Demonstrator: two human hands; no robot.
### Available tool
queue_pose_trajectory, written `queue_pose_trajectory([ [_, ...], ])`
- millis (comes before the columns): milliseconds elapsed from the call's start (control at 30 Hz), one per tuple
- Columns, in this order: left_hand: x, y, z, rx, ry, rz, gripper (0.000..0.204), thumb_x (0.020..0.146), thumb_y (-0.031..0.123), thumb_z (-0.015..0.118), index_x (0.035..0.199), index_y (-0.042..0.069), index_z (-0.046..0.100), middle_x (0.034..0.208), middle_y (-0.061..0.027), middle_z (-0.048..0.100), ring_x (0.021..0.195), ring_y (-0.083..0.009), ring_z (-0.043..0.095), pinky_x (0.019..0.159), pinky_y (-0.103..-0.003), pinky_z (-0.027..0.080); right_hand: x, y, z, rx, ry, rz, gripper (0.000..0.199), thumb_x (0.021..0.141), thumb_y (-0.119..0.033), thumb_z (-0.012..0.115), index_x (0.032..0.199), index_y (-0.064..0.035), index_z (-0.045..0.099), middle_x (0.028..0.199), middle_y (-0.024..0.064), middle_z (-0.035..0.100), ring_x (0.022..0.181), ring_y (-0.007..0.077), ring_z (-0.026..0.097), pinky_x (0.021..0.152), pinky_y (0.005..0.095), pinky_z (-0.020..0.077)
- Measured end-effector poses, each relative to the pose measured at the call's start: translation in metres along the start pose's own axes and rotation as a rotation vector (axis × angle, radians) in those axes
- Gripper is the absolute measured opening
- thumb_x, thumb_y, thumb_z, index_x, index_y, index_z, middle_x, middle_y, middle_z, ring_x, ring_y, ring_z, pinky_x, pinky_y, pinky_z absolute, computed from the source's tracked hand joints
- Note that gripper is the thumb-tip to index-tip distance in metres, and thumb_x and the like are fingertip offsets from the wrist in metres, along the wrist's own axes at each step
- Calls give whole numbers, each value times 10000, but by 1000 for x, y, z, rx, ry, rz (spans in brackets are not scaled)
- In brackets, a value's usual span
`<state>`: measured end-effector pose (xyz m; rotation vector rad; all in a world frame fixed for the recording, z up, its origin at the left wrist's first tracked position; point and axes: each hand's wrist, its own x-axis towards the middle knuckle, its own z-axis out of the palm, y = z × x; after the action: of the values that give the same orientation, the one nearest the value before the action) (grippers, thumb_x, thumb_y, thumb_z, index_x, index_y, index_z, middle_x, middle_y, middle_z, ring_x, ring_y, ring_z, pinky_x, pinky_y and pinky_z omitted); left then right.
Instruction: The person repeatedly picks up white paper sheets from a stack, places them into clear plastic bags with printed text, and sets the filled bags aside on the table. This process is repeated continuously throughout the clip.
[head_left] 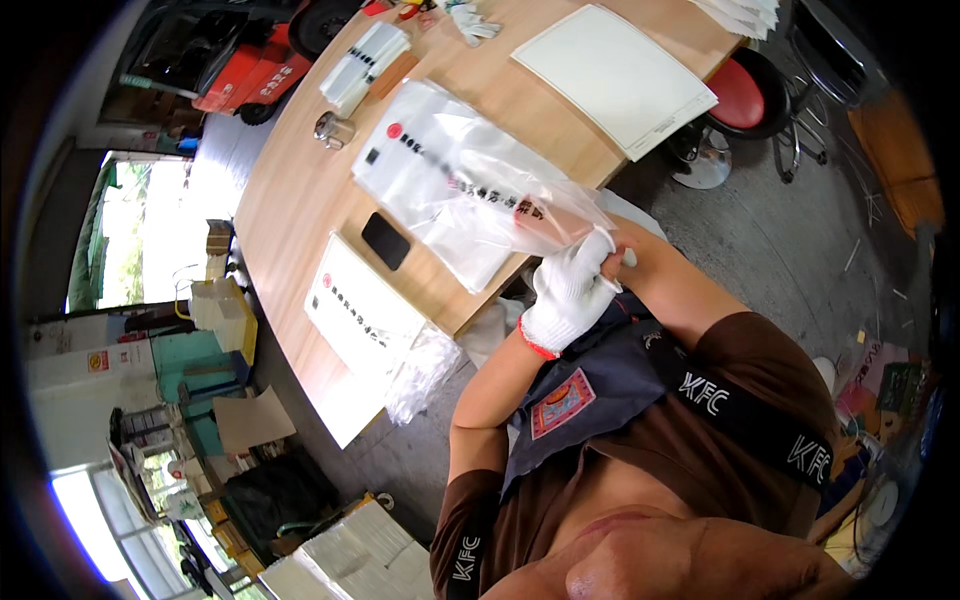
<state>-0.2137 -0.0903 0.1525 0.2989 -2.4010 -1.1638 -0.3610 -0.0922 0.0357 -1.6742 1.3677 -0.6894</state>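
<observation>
Bagging step: left hand [568,292] — gloved, fingers curled shut on the clear plastic bag [520,195] mouth; right hand [560,222] sits inside, grip indeterminate. Next move likely requires withdrawing it cleanly.

Light: daylight came in from the windows [140,230] at the left of the frame, which were blown out to white.
Glare: pale sheen lay on the wooden counter [290,200] and the clear plastic bags [470,190].
Shadows: soft, falling toward the lower right.
Distortion: strong fisheye; the counter edge bowed and a black rim ringed the frame.
Focus: centre fairly sharp, print on the bags smeared, lower edge blurred.
</observation>
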Motion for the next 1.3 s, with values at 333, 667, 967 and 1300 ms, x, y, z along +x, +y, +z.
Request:
queue_pose_trajectory([
  [333, -26, -158, -25, 354, 234, -212, 256, 889, 28, 545, 1143, 55, 557, 1040, -104, 669, 790, -196, 647, 674, -294, 495, -38, 79, -38, -939, 828, -27, 272, 742, -161, 616, 1009, -114, 611, 1033, 95, 599, 934, 273, 582, 777, 391, 489],
  [667, 47, -177, 22, -125, 24, -389, 275, 918, 50, 514, 1190, 42, 549, 998, -107, 669, 866, -129, 617, 748, -257, 488, -61, 140, -104, -1086, 569, -54, 251, 802, -244, 583, 1004, -95, 590, 919, 75, 628, 859, 247, 624, 705, 376, 507],
  [967, 54, -201, 63, -860, 242, -872, 315, 856, 47, 542, 1157, -48, 540, 1040, -135, 623, 897, -237, 625, 741, -329, 524, -83, 8, -19, -607, 562, -160, 315, 795, -359, 655, 1013, -133, 626, 961, 83, 628, 908, 268, 607, 805, 383, 472],
  [1300, 33, -137, 0, 151, -215, -755, 605, 767, 131, 582, 1310, -51, 389, 1044, -241, 622, 913, -321, 635, 771, -383, 514, -65, 81, -13, 1194, 595, 49, 465, 851, -297, 656, 1198, 0, 565, 1164, 109, 611, 1089, 195, 562, 953, 340, 429],
])
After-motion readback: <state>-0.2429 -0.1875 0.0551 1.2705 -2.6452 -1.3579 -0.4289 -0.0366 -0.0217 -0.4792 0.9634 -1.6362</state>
